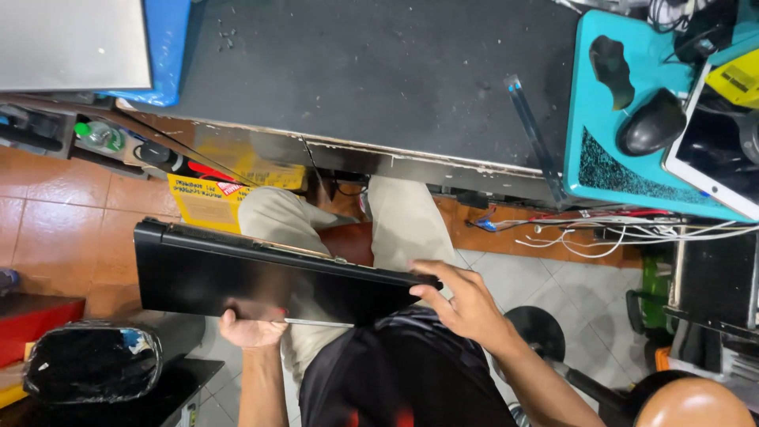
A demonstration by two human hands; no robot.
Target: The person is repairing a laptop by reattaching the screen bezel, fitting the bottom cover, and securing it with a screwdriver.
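Note:
A black laptop [237, 277] lies half open across my lap, seen from above, with its lid edge toward the desk. My left hand [251, 326] grips its near edge from below, fingers tucked under the dark body. My right hand [466, 304] holds the laptop's right corner, thumb and fingers pinching the thin edge. A thin silver strip shows along the near edge between my hands. My beige trousers and black shirt are under the laptop.
A dark work mat [371, 71] covers the desk ahead. A turquoise pad [609, 158] at right carries a black mouse [651, 124] and a tablet [715, 150]. A loose black strip [531, 130] lies on the mat. Cables [601, 229] hang below; a yellow box [207, 202] sits under the desk.

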